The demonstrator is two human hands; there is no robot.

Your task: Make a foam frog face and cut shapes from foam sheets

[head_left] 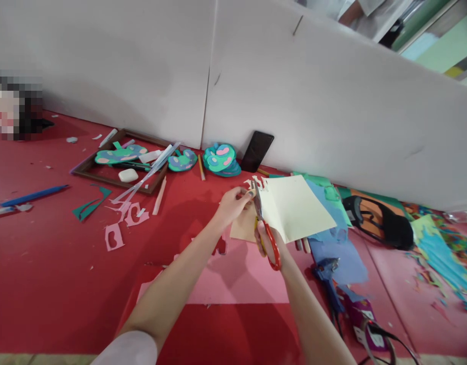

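My right hand [269,242] grips red-handled scissors [264,228], blades pointing away into the edge of a pale yellow paper sheet [294,208]. My left hand [233,203] pinches the sheet's left edge near the blades, fingers closed on it. Small white cut shapes [256,181] show at the sheet's top corner. A pink sheet [237,276] lies on the red surface below both hands.
A brown tray [104,175] with green and pink paper cutouts sits far left. Pink scraps [122,220], a blue pen [33,195], a dark phone [257,150], blue paper [334,248], a glue gun [328,276] and a black sandal [381,223] lie around. White boards stand behind.
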